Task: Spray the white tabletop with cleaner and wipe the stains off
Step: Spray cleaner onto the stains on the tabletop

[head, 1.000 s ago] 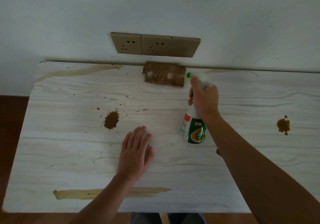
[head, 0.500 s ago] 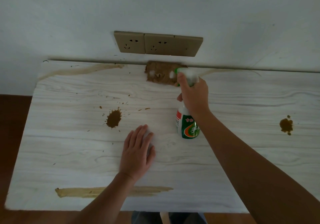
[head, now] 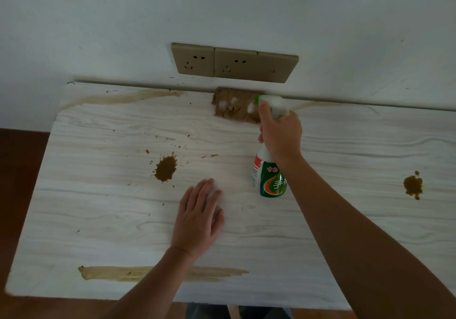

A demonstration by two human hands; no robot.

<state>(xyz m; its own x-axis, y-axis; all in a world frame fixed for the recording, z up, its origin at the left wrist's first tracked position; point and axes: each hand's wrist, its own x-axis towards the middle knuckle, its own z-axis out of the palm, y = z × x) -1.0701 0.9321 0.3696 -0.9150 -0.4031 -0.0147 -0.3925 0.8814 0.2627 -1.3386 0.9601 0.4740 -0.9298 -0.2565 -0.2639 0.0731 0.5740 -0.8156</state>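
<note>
The white-and-green plastic spray bottle [head: 269, 173] is clasped at its neck by the right hand [head: 281, 133], nozzle just beside the brown rectangular smear [head: 234, 109] at the white wood-grain desk [head: 345, 220] rear edge. White foam spots are noted on the smear. The left hand [head: 199, 217] lies spread flat, nearer than the smear. Full coverage is advised before wiping.

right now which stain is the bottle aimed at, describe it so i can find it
Find the tan socket strip on the wall. Directly beneath it, at the tabletop's far edge, lies a brown rectangular stain. Unlike the round splats and pale streaks, it is blocky and dotted with white foam.
</note>
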